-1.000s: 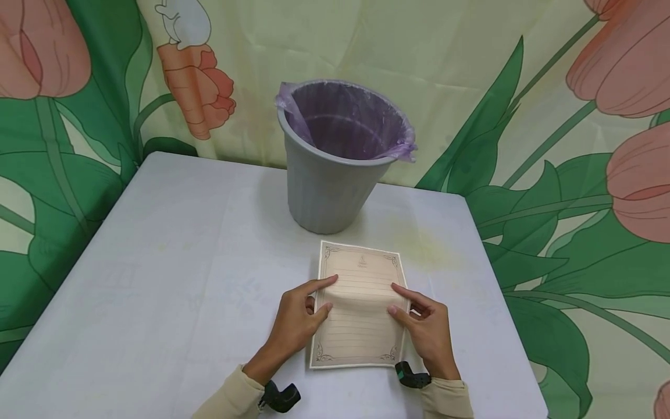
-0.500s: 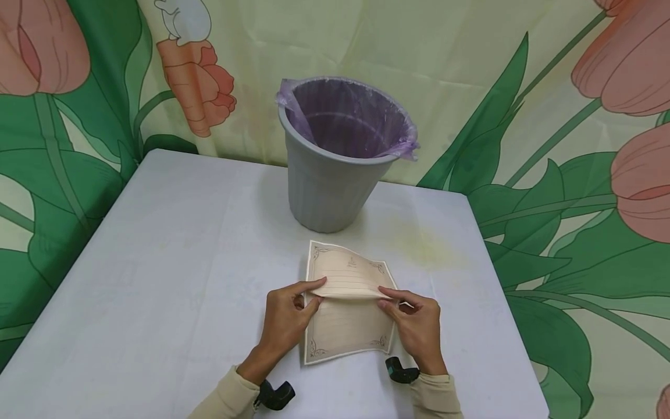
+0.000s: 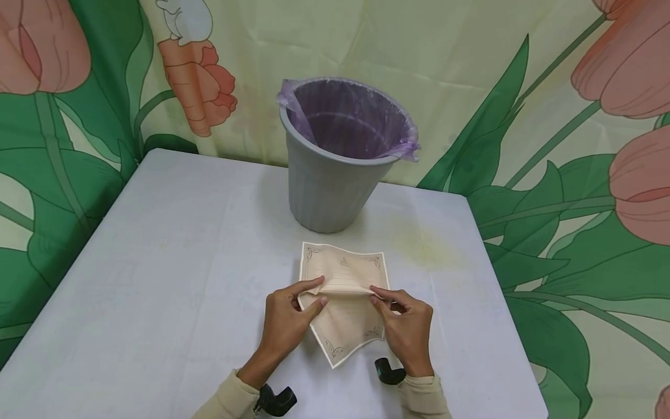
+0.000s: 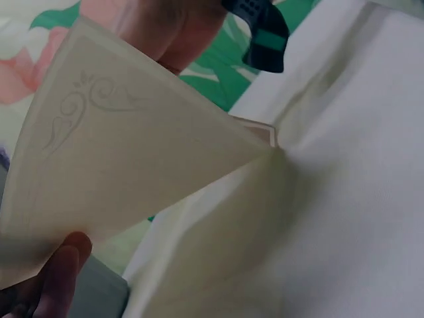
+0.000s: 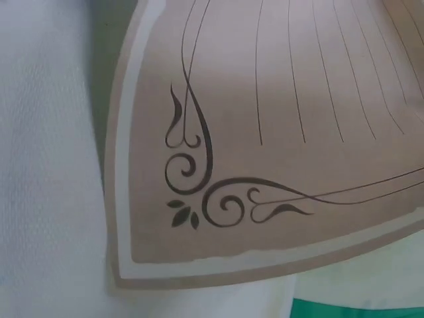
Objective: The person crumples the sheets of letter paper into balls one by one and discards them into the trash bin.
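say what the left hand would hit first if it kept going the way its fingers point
The left hand pinches the paper, its fingers aimed forward and right. Going straight on, it would push the bunched paper first; the right hand seems to lie nearer than that line, though depth is unclear.

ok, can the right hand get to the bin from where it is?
Probably yes. The right hand pinches the lined paper together with the left hand, and the bare table between paper and grey bin holds nothing in the way.
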Demonstrator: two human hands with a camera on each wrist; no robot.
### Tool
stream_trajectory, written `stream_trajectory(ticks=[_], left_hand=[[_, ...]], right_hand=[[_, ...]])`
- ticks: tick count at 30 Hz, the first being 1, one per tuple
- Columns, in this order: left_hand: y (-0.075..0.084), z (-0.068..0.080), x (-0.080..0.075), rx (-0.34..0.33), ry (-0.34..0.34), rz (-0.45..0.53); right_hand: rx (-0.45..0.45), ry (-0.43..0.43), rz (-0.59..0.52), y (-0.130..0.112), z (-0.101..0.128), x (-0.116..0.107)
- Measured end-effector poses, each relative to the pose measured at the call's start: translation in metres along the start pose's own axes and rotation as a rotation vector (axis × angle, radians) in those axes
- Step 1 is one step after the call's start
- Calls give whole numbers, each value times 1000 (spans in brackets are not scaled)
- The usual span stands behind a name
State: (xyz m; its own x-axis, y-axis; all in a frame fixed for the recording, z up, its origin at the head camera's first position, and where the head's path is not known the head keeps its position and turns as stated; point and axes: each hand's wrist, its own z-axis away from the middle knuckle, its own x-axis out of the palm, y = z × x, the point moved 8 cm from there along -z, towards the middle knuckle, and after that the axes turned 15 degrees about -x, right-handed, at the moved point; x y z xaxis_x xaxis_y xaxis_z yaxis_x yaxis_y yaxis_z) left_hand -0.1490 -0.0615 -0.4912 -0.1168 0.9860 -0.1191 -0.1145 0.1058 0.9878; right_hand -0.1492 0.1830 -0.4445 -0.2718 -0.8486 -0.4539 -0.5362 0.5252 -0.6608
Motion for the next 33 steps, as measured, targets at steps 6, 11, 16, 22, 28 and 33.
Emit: stream_trajectory(ticks=[6, 11, 16, 22, 28, 33], left_hand=[[1, -1, -2, -3, 13, -16], [4, -1, -8, 32, 65, -90], [9, 0, -11, 63, 90, -105], [14, 2, 1, 105, 21, -107], [12, 2, 4, 86, 7, -101], [7, 2, 5, 53, -22, -92]], right_hand=[[-56, -23, 7, -12, 0, 7], [-75, -48, -8, -17, 1, 14], [-85, -104, -56, -18, 2, 23], [-115, -143, -177, -16, 7, 33], [-102, -82, -341, -15, 6, 37], [-105, -63, -394, -16, 6, 41]])
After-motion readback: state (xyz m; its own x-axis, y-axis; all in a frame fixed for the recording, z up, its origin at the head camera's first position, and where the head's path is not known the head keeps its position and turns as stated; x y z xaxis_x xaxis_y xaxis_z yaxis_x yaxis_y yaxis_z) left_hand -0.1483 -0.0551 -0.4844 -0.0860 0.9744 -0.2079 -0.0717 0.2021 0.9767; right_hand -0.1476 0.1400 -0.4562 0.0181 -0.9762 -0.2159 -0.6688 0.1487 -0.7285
